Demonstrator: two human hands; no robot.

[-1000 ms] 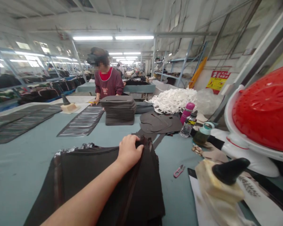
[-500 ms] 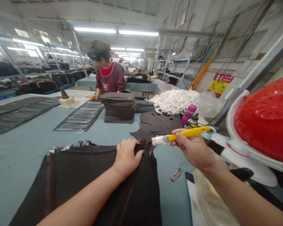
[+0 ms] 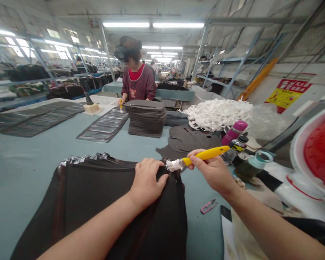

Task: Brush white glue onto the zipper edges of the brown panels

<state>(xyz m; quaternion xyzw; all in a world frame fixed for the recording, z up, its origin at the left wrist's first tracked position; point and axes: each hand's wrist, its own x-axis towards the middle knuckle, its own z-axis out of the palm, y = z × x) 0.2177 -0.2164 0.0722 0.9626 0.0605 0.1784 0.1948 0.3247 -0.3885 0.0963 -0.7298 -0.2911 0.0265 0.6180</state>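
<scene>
Big factory hall with long fluorescent tubes and blue metal shelving [image 3: 241, 61] along the walls, and I'm at a long blue-grey worktable [image 3: 29, 162]. Across the table a co-worker [image 3: 137, 81] in a maroon smock has a small yellow-handled tool in one hand, right by a tall stack of dark cut pieces [image 3: 146, 119]. Over on my side, the left hand [image 3: 147, 180] is palm down and open, fingers spread, pressing on a pile of black material [image 3: 97, 202] that lies on the table right in front of me, with the forearm reaching in from the bottom left. The right hand [image 3: 209, 171] is closed around a yellow-handled brush [image 3: 206, 154], forearm coming in from the bottom right, and the white, gunked-up bristles [image 3: 174, 165] sit just at the pile's top edge beside the left fingers, though I can't tell if they're actually touching. Loose dark cut pieces [image 3: 189, 139] lie just beyond the brush, near a heap of white strips [image 3: 218, 115] and a pink bottle [image 3: 234, 132]. Pink thread snips [image 3: 208, 206] sit on the table below the right hand, and a red strainer [image 3: 321, 151] is off at the right edge.
</scene>
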